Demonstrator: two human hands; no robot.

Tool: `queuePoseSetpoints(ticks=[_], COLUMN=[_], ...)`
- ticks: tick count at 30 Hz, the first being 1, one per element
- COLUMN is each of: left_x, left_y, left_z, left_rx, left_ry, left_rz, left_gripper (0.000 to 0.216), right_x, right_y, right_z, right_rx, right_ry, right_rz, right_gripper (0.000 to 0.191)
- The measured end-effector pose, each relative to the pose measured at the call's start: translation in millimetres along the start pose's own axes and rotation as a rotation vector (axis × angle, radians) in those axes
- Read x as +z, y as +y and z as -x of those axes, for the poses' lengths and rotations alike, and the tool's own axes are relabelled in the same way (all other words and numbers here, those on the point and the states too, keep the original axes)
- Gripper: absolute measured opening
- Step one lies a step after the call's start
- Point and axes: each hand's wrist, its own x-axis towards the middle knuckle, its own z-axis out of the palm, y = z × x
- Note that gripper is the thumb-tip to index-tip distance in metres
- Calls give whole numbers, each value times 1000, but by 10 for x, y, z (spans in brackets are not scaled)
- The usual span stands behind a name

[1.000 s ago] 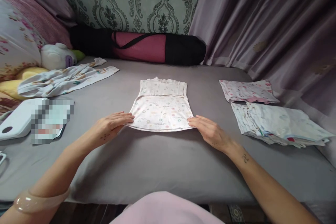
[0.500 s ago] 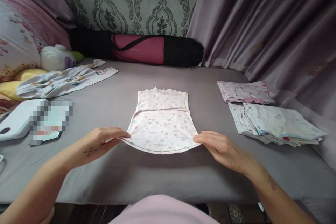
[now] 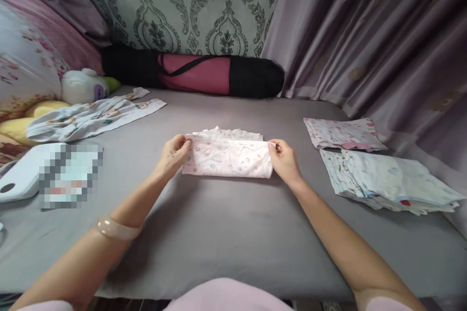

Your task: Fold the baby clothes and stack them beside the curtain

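In the middle of the grey bed sheet (image 3: 219, 233) lies a small pale pink printed garment (image 3: 228, 159), its lower part folded up over the rest. A ruffled edge shows just beyond the fold. My left hand (image 3: 174, 153) pinches the left end of the folded-up hem, and my right hand (image 3: 286, 158) pinches its right end. Between the two hands the hem is stretched almost straight. The layers beneath the fold are hidden.
To the right are a pink printed folded garment (image 3: 343, 133) and a stack of white folded clothes (image 3: 397, 180). At left lie crumpled printed trousers (image 3: 95, 116), a plush toy (image 3: 83, 86), a white device (image 3: 27, 175) and a blurred-out phone (image 3: 75, 175). A long black-and-red bag (image 3: 193, 74) lines the wall.
Both hands have moved away from me and closer together, carrying the near hem up and over. The garment has gone from a flared spread shape to a narrow rectangle.
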Motion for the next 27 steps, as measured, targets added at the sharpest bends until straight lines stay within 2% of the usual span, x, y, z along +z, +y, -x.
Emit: queuePoseSetpoints(ticks=[4, 10, 19, 27], left_x=[188, 301, 305, 335], left_y=[-56, 13, -99, -157], left_z=[-175, -263, -365, -448], left_rx=[14, 44, 122, 68], left_ry=[107, 128, 83, 52], left_rz=[-226, -459, -719, -793], left_gripper=[24, 26, 40, 44], right_x=[152, 264, 334, 345], right_y=[30, 82, 157, 143], right_z=[-168, -318, -449, -486], right_rx=[-14, -24, -23, 55], right_ry=[34, -52, -110, -164], right_rz=[249, 504, 650, 713], right_gripper=[32, 38, 39, 38])
